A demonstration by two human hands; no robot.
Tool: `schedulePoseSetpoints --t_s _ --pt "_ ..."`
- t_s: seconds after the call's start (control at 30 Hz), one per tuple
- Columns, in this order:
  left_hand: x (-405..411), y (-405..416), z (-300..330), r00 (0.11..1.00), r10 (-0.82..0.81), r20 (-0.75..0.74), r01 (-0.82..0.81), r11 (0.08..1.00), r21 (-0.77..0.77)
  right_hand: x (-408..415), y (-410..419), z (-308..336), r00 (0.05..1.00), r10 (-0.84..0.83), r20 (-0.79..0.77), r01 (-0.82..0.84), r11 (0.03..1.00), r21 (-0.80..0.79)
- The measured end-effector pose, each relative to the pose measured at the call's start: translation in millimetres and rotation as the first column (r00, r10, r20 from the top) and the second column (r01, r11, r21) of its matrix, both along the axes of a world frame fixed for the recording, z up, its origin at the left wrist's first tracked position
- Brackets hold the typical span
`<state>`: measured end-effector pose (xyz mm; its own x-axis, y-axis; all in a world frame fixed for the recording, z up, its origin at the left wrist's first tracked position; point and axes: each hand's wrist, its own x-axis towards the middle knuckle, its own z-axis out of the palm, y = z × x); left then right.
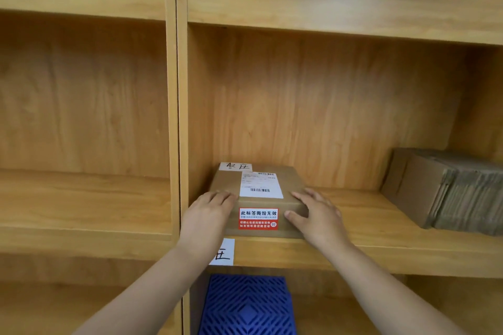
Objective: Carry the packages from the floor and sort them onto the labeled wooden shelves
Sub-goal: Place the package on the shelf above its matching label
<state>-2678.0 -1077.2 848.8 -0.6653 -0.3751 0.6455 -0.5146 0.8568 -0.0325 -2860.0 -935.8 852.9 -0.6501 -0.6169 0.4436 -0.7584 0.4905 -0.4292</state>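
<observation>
Both hands, left [208, 215] and right [317, 215], gripped a cardboard box [258, 198] on the shelf [367, 226]; flattened cartons [449, 193] lay at three o'clock.

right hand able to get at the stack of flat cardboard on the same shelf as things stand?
Probably yes. The right hand rests on the small box, and the shelf board between it and the cardboard stack is bare; it would have to let go of the box first.

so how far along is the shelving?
Done: a cardboard bundle already lies at the shelf's right. In hand: the left hand and right hand flank the taped box, which rests above the shelf label. Left: release; floor packages aren't visible.
</observation>
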Motion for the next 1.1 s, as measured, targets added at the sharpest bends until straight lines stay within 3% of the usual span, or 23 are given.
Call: schedulePoseSetpoints --t_s 0.23,0.73,0.87,1.1 --pt "-7 -8 3 0.999 0.040 -0.002 -0.040 0.998 -0.045 -5 -13 -3 1.000 0.020 -0.010 -0.019 0.999 0.038" --pt "-14 3 -12 0.992 0.114 -0.052 -0.114 0.993 0.007 -5 -5 -2 0.995 0.053 -0.085 -0.040 0.989 0.140" --pt "-1 22 -21 0.982 0.163 -0.098 -0.159 0.986 0.049 3 2 -11 0.972 0.063 -0.228 -0.051 0.997 0.058" --pt "39 49 -50 0.962 0.265 -0.063 -0.258 0.961 0.098 48 -12 -47 0.844 0.235 -0.483 -0.285 0.958 -0.033"
